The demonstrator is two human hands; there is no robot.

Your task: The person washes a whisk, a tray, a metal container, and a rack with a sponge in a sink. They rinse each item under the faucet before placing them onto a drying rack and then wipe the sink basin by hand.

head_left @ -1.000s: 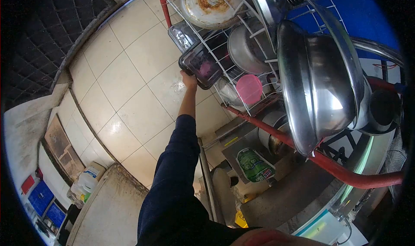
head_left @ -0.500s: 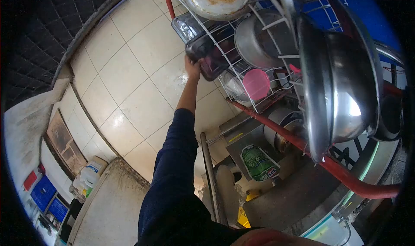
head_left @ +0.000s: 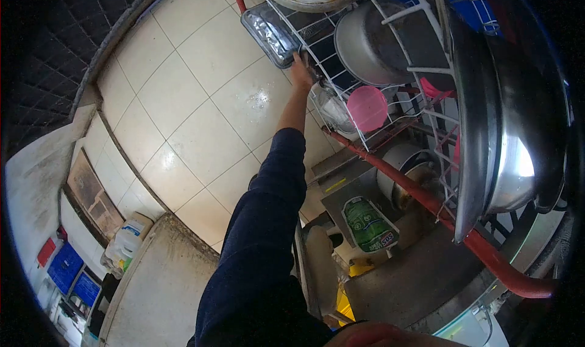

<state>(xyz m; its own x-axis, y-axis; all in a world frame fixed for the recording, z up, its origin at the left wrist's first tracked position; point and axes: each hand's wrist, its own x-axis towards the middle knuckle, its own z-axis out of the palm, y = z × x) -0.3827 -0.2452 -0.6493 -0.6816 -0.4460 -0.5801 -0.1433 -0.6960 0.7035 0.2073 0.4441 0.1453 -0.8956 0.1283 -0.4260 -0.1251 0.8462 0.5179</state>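
My left hand [head_left: 300,74] reaches out to the outer side of the white wire dish rack [head_left: 325,90]. One finger stretches forward, and the others are partly hidden at the rack's edge. The hand seems to be closed on the near end of a black plastic tray [head_left: 331,56], which shows dark behind the wires. Just beyond the fingers is a clear, shiny rectangular container [head_left: 272,37]. A pink plastic bowl [head_left: 367,109] and a grey metal pot [head_left: 359,45] sit in the rack near the hand. My right hand is out of view.
Large steel bowls [head_left: 509,158] stand on edge at the right, above a red metal bar [head_left: 420,191]. Below it are a pot [head_left: 399,164] and a green SOS packet [head_left: 368,225]. Tiled floor [head_left: 201,134] spreads to the left, beside a pale counter or wall top [head_left: 158,280].
My left hand has moved right and slightly up with the black tray, which now lies mostly behind the rack wires. More of the shiny container shows. The view has shifted slightly.
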